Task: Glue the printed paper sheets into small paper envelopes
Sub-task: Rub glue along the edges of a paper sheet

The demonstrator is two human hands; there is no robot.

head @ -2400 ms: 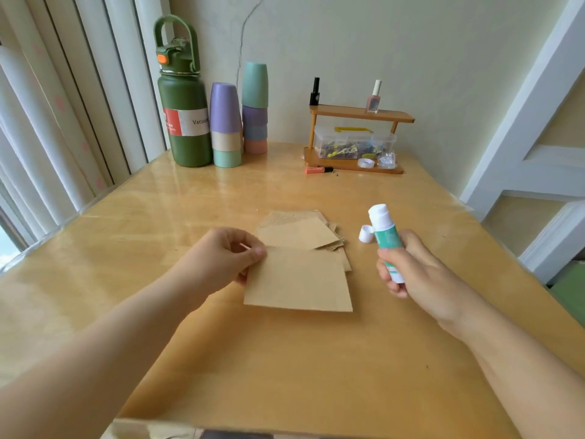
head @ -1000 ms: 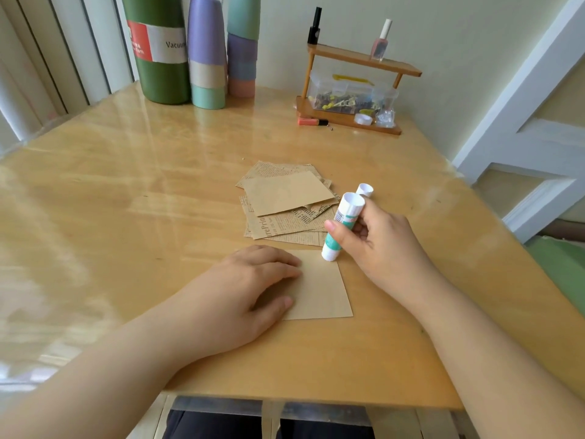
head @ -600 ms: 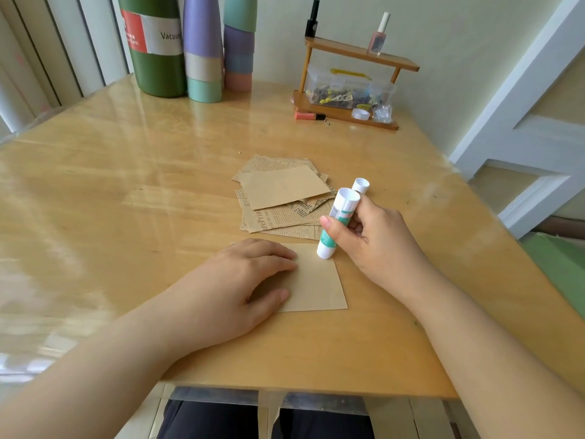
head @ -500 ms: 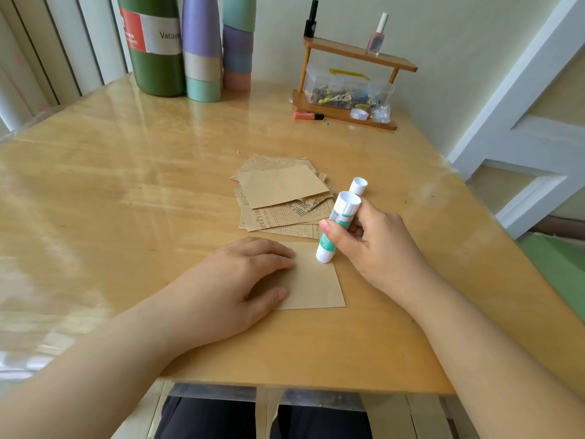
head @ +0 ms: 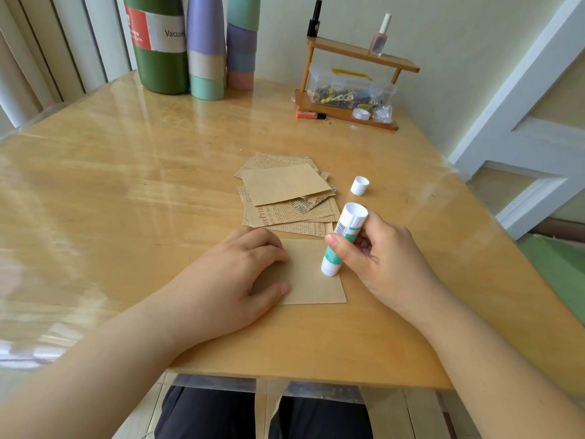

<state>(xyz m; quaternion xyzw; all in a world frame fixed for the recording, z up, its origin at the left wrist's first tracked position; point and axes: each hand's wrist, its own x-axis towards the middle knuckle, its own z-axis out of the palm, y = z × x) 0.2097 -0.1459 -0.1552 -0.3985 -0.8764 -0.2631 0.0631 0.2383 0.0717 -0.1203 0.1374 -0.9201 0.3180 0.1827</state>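
At the bottom of the frame you see your dark trousers (head: 262, 416) under the near edge of the wooden table (head: 126, 191). Just above that edge, in the lower middle, your left hand (head: 234, 280) lies flat on a plain brown paper sheet (head: 313, 280), with relaxed fingers spread over its left part, pressing it to the table and gripping nothing. To the right of it, your right hand (head: 376, 258) has its thumb and fingers curled around a glue stick (head: 343, 239). The stick is tilted, its lower white end touches the sheet close to the right edge, and its other white end points up and to the right. Just beyond both hands, in the center of the frame, a loose pile of printed paper sheets (head: 285, 213) lies on the table, with one plain brown piece (head: 285, 183) on top. Right of the pile, apart from it, the white cap (head: 360, 185) stands on the table. Farther, in the upper right, a small wooden shelf (head: 351, 87) stands against the wall with a clear box of small items inside and two nail polish bottles on top. In the upper left you see a green flask (head: 160, 49) and, beside it, two stacks of pastel cups (head: 221, 45).
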